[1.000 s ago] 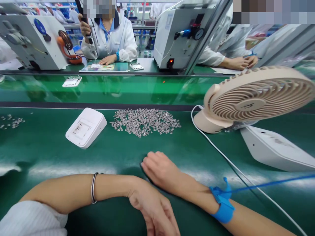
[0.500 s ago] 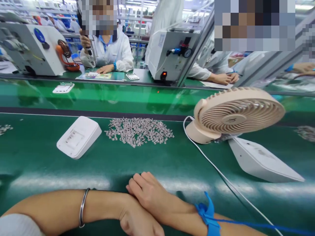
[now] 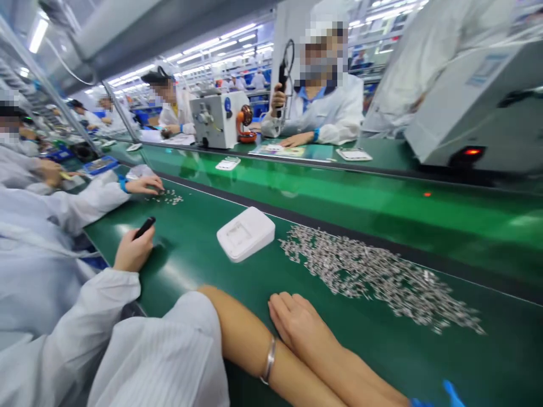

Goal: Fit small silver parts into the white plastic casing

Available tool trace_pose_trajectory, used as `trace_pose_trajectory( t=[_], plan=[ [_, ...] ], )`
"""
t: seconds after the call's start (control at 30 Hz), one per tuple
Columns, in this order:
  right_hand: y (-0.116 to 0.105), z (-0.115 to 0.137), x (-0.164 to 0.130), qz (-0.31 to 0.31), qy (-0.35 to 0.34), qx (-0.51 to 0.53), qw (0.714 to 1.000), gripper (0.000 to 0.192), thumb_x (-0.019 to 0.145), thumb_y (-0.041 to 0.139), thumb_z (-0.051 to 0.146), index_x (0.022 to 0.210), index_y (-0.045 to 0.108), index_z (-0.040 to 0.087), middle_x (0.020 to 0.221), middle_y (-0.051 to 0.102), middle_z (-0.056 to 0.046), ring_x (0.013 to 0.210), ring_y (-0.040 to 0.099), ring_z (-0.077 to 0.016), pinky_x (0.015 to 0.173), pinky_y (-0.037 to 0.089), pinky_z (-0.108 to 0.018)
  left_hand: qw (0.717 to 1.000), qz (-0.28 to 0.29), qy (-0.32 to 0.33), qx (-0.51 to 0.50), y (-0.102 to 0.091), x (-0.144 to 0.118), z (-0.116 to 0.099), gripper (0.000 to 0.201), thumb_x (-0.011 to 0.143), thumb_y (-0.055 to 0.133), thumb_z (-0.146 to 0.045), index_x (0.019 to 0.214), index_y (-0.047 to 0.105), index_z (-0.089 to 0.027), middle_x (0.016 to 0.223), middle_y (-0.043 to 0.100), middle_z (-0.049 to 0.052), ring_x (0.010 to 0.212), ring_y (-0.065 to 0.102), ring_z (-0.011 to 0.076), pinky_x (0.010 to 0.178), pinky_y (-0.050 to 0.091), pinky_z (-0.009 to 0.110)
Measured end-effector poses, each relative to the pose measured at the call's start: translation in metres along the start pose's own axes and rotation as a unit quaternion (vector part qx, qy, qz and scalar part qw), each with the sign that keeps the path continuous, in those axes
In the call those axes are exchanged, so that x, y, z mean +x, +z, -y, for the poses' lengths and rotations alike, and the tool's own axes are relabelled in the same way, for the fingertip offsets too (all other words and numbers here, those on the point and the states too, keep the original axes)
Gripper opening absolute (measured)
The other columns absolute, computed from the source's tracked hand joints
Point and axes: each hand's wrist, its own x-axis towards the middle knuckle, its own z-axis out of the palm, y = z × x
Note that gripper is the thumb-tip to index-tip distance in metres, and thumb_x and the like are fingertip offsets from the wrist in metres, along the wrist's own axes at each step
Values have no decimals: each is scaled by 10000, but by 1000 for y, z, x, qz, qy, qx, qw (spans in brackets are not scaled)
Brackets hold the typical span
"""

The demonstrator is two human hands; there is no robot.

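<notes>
white machine [image 3: 218, 118] far bench | co-worker's black pen [image 3: 145, 227] left | red indicator light [image 3: 472, 151] right

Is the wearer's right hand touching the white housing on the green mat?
No, the right hand lies flat on the mat, apart from the white housing.

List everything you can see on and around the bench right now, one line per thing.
white housing: one, white, on the green mat ahead of the hands.
metal parts: one loose heap, silver, right of the housing.
smaller parts pile: one, silver, far left.
co-worker's hand: one, holding a black tool, left.
machine: one, white, across the belt.
right hand: flat on the mat, holding nothing.
left forearm: silver bangle; hand hidden under the right arm.
</notes>
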Motion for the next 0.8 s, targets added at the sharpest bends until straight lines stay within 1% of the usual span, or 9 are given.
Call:
trace_pose_trajectory(
  t=[0.1, 0.2, 0.27, 0.43, 0.6, 0.8],
  plan=[
    [19, 0, 26, 11, -27, 5, 1000, 189, 838, 453, 76, 687, 438, 189, 594, 468, 1, 533, 436, -157, 542, 284, -272, 1000, 3, 13, -27, 2, -4, 6, 265, 946, 397, -302, 819, 538, -117, 473, 382, -76, 372, 425, 48, 335, 349, 127],
    [27, -1, 39, 18, -46, 20, 999, 172, 841, 525, 171, 697, 433, 191, 615, 483, 4, 540, 452, -158, 520, 280, -266, 998, 14, 22, -55, 1, -8, 6, 237, 943, 389, -268, 846, 540, -113, 495, 393, -69, 396, 443, 49, 350, 365, 123],
    [26, -4, 41, 28, -51, 31, 998, 169, 847, 535, 193, 708, 440, 188, 637, 492, 1, 549, 457, -157, 513, 282, -260, 997, 26, 23, -68, 1, -9, 6, 220, 936, 376, -236, 853, 536, -111, 503, 396, -64, 403, 452, 53, 355, 378, 123],
    [21, -8, 37, 62, -38, 56, 996, 137, 815, 594, 164, 729, 489, 180, 690, 510, -1, 588, 468, -155, 528, 301, -258, 996, 51, 12, -76, 4, -12, 5, 209, 869, 329, -161, 837, 534, -135, 466, 371, -48, 395, 493, 91, 359, 419, 129],
    [23, -6, 38, 62, -24, 43, 997, 121, 799, 604, 159, 731, 505, 172, 709, 515, -9, 614, 471, -162, 531, 291, -263, 996, 51, 5, -73, 2, -12, 3, 197, 853, 321, -156, 813, 513, -160, 437, 349, -50, 371, 501, 109, 329, 402, 137],
    [22, -6, 37, 52, -31, 45, 997, 145, 828, 570, 170, 721, 472, 173, 698, 493, -7, 617, 464, -157, 536, 282, -259, 995, 49, 1, -83, 1, -13, 4, 198, 849, 306, -153, 821, 502, -164, 441, 347, -52, 361, 500, 112, 331, 406, 141]
  ],
)
